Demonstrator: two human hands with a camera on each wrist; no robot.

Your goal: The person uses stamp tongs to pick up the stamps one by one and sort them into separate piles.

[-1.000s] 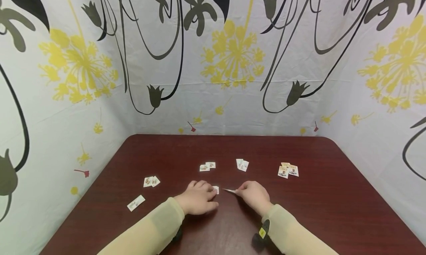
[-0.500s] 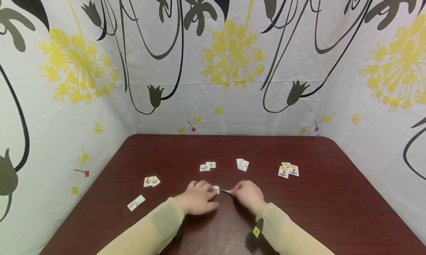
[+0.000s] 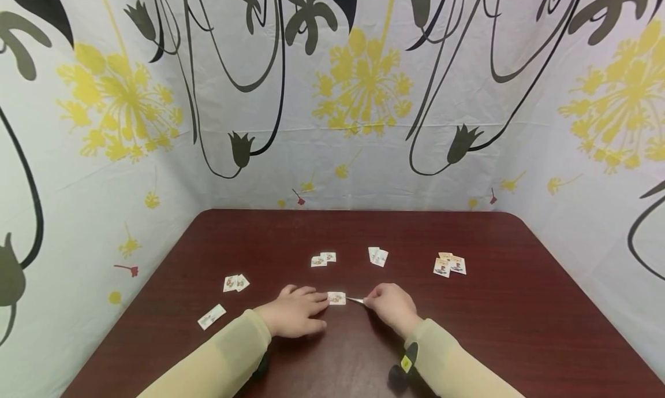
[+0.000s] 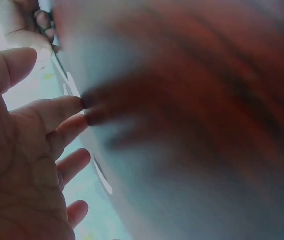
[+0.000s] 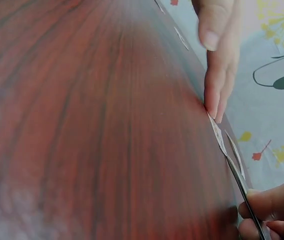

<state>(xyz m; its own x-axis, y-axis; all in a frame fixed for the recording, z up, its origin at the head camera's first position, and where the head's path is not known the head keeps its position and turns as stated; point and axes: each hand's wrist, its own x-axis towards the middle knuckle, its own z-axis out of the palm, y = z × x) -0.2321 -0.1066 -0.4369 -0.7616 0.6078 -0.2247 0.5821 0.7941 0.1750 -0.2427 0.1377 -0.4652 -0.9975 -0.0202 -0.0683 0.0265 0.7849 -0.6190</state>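
Note:
My right hand (image 3: 393,307) pinches a pair of slim metal tweezers (image 3: 355,300) between thumb and fingers. Their pointed tip meets the right edge of a small white picture card (image 3: 336,298) lying on the table. At the card's left edge rest the fingertips of my left hand (image 3: 295,311), which is spread palm down with straight fingers. In the left wrist view the thumb and fingers of the left hand (image 4: 27,145) are extended. From the right wrist the tweezers (image 5: 242,186) appear as a thin dark shaft reaching the card (image 5: 216,132).
Paired cards lie at the left (image 3: 236,283), back middle (image 3: 323,259) and back centre-right (image 3: 378,256). A cluster of cards (image 3: 449,265) is at the right, and a long card strip (image 3: 212,316) near the left edge. Patterned cloth (image 3: 363,178) surrounds the dark red table (image 3: 493,328).
My left hand has slid left, uncovering the card it lay over. My right hand has moved slightly left, bringing the tweezers' tip to the card.

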